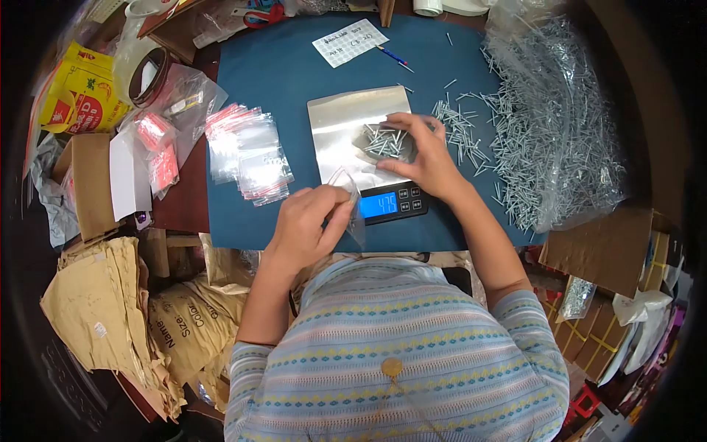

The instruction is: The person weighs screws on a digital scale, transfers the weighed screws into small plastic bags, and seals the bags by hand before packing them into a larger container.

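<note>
A digital scale with a shiny metal plate lies on the blue table mat, and its lit display seems to read 475. On the plate sits a small cup filled with thin silvery screws or nails. My right hand curves around the cup, thumb in front and fingers behind. Just left of the display, my left hand pinches a small clear plastic bag, which hangs from its fingertips. Nearest to that hand is a fanned stack of clear zip bags.
Loose screws or nails lie right of the scale, beside a big plastic bag spilling many more. A handwritten note and a blue pen are at the back. An open cardboard box stands left; brown paper sacks lie below.
</note>
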A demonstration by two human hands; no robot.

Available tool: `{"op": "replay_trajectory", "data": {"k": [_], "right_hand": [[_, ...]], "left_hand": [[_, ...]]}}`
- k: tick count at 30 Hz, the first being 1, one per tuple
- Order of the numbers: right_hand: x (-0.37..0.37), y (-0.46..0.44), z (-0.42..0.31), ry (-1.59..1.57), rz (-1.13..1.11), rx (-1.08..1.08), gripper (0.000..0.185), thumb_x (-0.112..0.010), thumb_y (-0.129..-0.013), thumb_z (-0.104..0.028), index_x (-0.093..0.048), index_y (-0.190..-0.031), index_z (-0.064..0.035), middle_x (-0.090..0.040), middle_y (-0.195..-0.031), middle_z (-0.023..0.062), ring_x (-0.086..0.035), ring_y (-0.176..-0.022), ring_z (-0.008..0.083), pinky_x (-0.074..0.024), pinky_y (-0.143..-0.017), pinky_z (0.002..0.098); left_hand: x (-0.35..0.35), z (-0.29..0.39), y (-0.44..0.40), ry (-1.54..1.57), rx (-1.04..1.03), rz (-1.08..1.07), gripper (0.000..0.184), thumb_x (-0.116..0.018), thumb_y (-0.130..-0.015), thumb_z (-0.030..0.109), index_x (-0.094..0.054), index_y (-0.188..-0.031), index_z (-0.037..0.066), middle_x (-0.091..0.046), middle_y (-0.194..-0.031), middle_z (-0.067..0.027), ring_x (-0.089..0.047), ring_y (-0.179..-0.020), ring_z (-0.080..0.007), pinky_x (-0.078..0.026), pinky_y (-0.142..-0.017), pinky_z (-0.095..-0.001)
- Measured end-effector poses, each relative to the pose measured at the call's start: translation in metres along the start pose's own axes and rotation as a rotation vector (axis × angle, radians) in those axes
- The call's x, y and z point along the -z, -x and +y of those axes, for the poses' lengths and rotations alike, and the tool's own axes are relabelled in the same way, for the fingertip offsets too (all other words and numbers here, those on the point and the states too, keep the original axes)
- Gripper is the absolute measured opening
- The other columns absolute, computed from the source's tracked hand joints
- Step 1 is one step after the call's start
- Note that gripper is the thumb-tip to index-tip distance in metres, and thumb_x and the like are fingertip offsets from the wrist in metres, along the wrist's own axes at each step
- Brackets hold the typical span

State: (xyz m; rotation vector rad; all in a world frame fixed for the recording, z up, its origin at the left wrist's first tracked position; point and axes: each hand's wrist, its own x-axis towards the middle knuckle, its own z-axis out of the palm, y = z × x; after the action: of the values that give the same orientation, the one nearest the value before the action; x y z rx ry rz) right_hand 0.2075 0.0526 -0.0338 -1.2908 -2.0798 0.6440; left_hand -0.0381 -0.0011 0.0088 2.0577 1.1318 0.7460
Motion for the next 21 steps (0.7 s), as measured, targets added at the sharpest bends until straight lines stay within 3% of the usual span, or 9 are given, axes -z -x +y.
{"op": "replay_trajectory", "data": {"k": [3,4,7,8,11,12,18,21], "right_hand": [[0.003,-0.009,-0.002,-0.686,0.034,-0.114,0.069,-0.082,-0.067,-0.014,-0.043,-0.123,-0.0062,-0.057,-0.120,0.0115,-0.056,-0.113,0.0211,-0.0393,-0.098,0.0391],[0.010,-0.012,-0.005,-0.760,-0.011,-0.081,0.064,-0.079,-0.066,-0.003,-0.045,-0.120,-0.0052,-0.057,-0.117,0.0103,-0.055,-0.110,0.0152,-0.0450,-0.090,0.0288],[0.032,-0.023,-0.026,-0.719,-0.172,0.027,0.056,-0.074,-0.064,0.001,-0.049,-0.114,-0.0046,-0.056,-0.114,0.0073,-0.055,-0.105,0.0139,-0.0452,-0.088,0.0299],[0.036,-0.027,-0.034,-0.704,-0.232,-0.001,0.048,-0.069,-0.062,0.003,-0.054,-0.106,-0.0058,-0.056,-0.109,0.0078,-0.057,-0.099,0.0182,-0.0463,-0.084,0.0310],[0.045,-0.037,-0.058,-0.214,-0.208,0.281,0.045,-0.068,-0.059,0.001,-0.056,-0.102,-0.0075,-0.055,-0.102,0.0096,-0.057,-0.095,0.0256,-0.0473,-0.081,0.0341],[0.046,-0.037,-0.069,-0.131,-0.219,0.235,0.043,-0.067,-0.059,0.000,-0.058,-0.100,-0.0082,-0.053,-0.098,0.0117,-0.055,-0.096,0.0320,-0.0480,-0.080,0.0364],[0.070,-0.039,-0.080,0.037,-0.107,0.402,0.045,-0.071,-0.062,-0.003,-0.057,-0.104,-0.0074,-0.055,-0.106,0.0098,-0.056,-0.098,0.0315,-0.0488,-0.079,0.0354],[0.062,-0.032,-0.047,-0.234,-0.056,0.046,0.056,-0.079,-0.063,-0.013,-0.053,-0.112,-0.0070,-0.056,-0.114,0.0109,-0.056,-0.104,0.0303,-0.0471,-0.084,0.0356]], "left_hand": [[-0.008,0.000,-0.008,0.048,0.017,0.052,0.006,-0.062,-0.083,0.004,-0.061,-0.088,0.001,-0.059,-0.098,-0.0127,-0.061,-0.069,-0.0261,-0.047,-0.059,-0.0336],[-0.010,-0.002,-0.011,0.024,-0.005,0.069,0.007,-0.062,-0.083,0.003,-0.061,-0.089,0.001,-0.058,-0.096,-0.0128,-0.060,-0.069,-0.0259,-0.047,-0.059,-0.0336],[-0.019,-0.004,-0.019,-0.034,-0.074,0.125,0.012,-0.062,-0.081,-0.001,-0.062,-0.092,0.001,-0.054,-0.091,-0.0129,-0.059,-0.069,-0.0252,-0.048,-0.059,-0.0341],[-0.022,-0.003,-0.021,-0.046,-0.099,0.143,0.013,-0.062,-0.080,-0.002,-0.062,-0.093,0.001,-0.052,-0.090,-0.0129,-0.059,-0.069,-0.0249,-0.048,-0.059,-0.0345],[-0.031,0.001,-0.026,-0.059,-0.184,0.181,0.017,-0.063,-0.077,-0.004,-0.063,-0.093,0.001,-0.049,-0.089,-0.0126,-0.058,-0.068,-0.0242,-0.049,-0.059,-0.0348],[-0.032,0.002,-0.027,-0.060,-0.213,0.191,0.018,-0.063,-0.076,-0.005,-0.063,-0.093,0.001,-0.049,-0.089,-0.0125,-0.058,-0.069,-0.0240,-0.049,-0.059,-0.0347],[-0.026,0.005,-0.025,-0.071,-0.181,0.228,0.014,-0.064,-0.076,-0.004,-0.065,-0.089,0.001,-0.051,-0.093,-0.0128,-0.058,-0.070,-0.0237,-0.049,-0.059,-0.0334],[-0.019,0.004,-0.023,-0.121,-0.184,0.282,0.012,-0.064,-0.077,-0.004,-0.064,-0.089,0.000,-0.053,-0.097,-0.0147,-0.059,-0.070,-0.0236,-0.049,-0.062,-0.0344]]}}
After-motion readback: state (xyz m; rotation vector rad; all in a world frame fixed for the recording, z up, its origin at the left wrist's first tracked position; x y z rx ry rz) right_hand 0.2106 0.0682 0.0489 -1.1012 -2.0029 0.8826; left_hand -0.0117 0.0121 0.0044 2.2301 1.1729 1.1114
